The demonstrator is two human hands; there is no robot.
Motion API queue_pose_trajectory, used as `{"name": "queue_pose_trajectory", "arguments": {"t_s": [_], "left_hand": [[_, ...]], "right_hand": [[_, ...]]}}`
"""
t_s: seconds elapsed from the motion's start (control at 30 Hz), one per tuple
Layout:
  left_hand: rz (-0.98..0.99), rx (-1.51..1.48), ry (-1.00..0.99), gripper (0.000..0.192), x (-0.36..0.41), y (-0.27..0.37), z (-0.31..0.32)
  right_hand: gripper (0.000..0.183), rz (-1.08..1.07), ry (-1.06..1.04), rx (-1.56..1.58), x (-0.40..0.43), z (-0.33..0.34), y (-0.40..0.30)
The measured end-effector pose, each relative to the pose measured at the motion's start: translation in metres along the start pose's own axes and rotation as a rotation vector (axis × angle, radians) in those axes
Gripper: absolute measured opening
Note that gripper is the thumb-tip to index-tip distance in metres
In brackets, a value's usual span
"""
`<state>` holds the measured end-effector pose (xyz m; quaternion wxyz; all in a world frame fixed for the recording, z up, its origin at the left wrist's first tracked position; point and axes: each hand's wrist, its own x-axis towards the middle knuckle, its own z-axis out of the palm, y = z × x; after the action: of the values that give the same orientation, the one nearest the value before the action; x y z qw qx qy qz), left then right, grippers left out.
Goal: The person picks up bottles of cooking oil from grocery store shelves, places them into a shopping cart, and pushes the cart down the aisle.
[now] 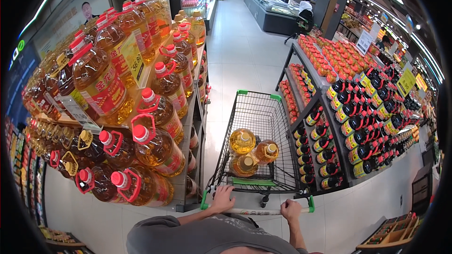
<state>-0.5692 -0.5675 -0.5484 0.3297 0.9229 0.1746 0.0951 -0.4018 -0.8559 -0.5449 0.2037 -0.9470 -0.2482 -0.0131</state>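
Note:
Before me stands a wire shopping cart (254,113) with green corner pieces. My right hand (291,210) is closed in a fist around the right part of its white handle (254,212). Over the handle's left part lies my left hand (222,199), its fingers reaching forward; their undersides are hidden. Three oil bottles stand upright together in the cart's near half: a pale yellow bottle (242,143), a darker amber bottle (267,151) and a gold-capped bottle (243,165). Both hands are apart from these bottles.
Large red-capped oil bottles (155,150) crowd a tiered display close on the left. At the right, a shelf rack (319,91) holds red-lidded jars (328,54) and dark sauce bottles (363,120). A tiled aisle (240,49) runs ahead past chest freezers (268,7); people stand farther off.

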Motion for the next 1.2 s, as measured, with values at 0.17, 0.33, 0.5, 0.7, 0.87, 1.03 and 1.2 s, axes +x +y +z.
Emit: {"name": "queue_pose_trajectory", "arguments": {"t_s": [0.17, 0.33, 0.5, 0.7, 0.87, 1.03, 1.2], "left_hand": [[0.027, 0.041, 0.056, 0.046, 0.031, -0.011, -0.002], [0.010, 0.045, 0.077, 0.045, 0.062, -0.016, -0.008], [-0.022, 0.037, 0.080, 0.045, 0.093, -0.021, -0.013], [-0.061, 0.006, 0.152, 0.042, 0.128, -0.021, -0.020], [-0.098, 0.070, 0.226, 0.034, 0.154, -0.032, -0.017], [-0.194, 0.136, 0.249, 0.031, 0.182, -0.029, -0.026], [-0.060, 0.209, 0.413, 0.015, 0.226, -0.026, -0.048]], "right_hand": [[0.017, -0.082, 0.077, -0.017, 0.038, 0.007, -0.004], [0.022, -0.091, -0.033, -0.057, 0.083, 0.018, -0.001], [0.023, -0.093, -0.087, -0.024, 0.125, 0.012, -0.010], [0.023, -0.102, -0.053, 0.020, 0.165, 0.015, -0.017], [0.022, -0.131, -0.030, 0.065, 0.196, 0.011, -0.029], [0.020, -0.143, -0.033, 0.081, 0.231, 0.026, -0.033], [0.025, -0.151, -0.055, 0.092, 0.273, 0.029, -0.046]]}}
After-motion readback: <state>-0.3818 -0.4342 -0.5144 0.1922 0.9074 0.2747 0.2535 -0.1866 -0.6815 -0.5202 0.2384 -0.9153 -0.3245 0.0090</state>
